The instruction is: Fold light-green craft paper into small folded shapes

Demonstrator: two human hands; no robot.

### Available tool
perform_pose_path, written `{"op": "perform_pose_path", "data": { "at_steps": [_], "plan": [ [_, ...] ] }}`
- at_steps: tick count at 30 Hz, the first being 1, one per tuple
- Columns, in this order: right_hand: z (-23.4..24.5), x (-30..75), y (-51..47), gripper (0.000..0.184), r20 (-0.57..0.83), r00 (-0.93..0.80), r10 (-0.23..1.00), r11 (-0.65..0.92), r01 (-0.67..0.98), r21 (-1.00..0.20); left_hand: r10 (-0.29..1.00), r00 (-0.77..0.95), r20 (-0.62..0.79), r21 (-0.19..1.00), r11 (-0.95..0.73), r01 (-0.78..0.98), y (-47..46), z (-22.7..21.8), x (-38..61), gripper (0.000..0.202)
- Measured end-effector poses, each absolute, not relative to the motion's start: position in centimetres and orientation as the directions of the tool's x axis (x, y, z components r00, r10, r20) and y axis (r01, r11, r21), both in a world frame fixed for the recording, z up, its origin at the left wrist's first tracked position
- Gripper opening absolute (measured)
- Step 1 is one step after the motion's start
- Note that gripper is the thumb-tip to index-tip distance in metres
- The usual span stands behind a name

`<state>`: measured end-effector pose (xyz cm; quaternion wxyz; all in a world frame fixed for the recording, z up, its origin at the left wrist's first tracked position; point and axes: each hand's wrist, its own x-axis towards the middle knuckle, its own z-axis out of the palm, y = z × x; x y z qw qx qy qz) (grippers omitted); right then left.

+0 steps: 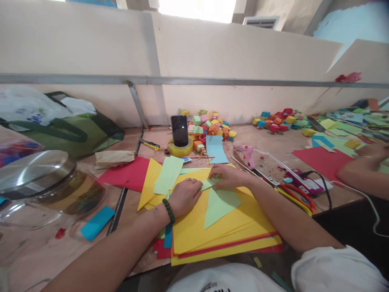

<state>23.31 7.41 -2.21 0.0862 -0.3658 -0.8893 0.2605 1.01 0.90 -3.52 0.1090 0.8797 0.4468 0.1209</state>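
Observation:
My left hand (186, 196), with a green bead bracelet at the wrist, presses on one end of a folded strip of pale green paper (208, 183). At the strip's other end, the bent fingers of my right hand (225, 177) close on the paper. Under both hands lies a stack of yellow paper sheets (194, 231), with red and orange edges showing below. A larger pale green piece of paper (220, 209) rests on the stack just below the strip. Left of my hands lies a pale green paper rectangle (169, 174).
A phone (180, 130) stands in a yellow tape roll (181, 149) before piled paper cubes (212, 125). Scissors (296, 198) and a pink glue gun (247, 156) lie right. A glass jar (75, 194) stands left. Another person's arm (358, 168) reaches in at right.

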Motion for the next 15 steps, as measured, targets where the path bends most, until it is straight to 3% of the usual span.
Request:
{"op": "perform_pose_path", "data": {
  "at_steps": [3, 6, 9, 15],
  "plan": [
    [-3.0, 23.8, 7.9, 0.024, 0.048, -0.728, 0.684, 0.599, 0.523, -0.606, 0.816, 0.552, 0.169, 0.338, -0.575, 0.745, 1.2, -3.8, 0.8, 0.019],
    [-3.1, 23.7, 7.6, 0.038, 0.083, -0.692, 0.717, 0.581, 0.528, -0.619, 0.84, 0.499, 0.214, 0.391, -0.542, 0.744, 1.5, -4.1, 0.6, 0.019],
    [-3.3, 23.3, 7.1, 0.049, 0.107, -0.586, 0.803, 0.476, 0.523, -0.707, 0.874, 0.395, 0.284, 0.535, -0.486, 0.691, 1.7, -4.3, 0.4, 0.016],
    [-3.9, 22.3, 7.2, 0.038, 0.06, -0.39, 0.919, 0.19, 0.302, -0.934, 0.933, 0.211, 0.29, 0.818, -0.356, 0.451, 1.9, -4.4, 0.1, 0.013]
  ]
}}
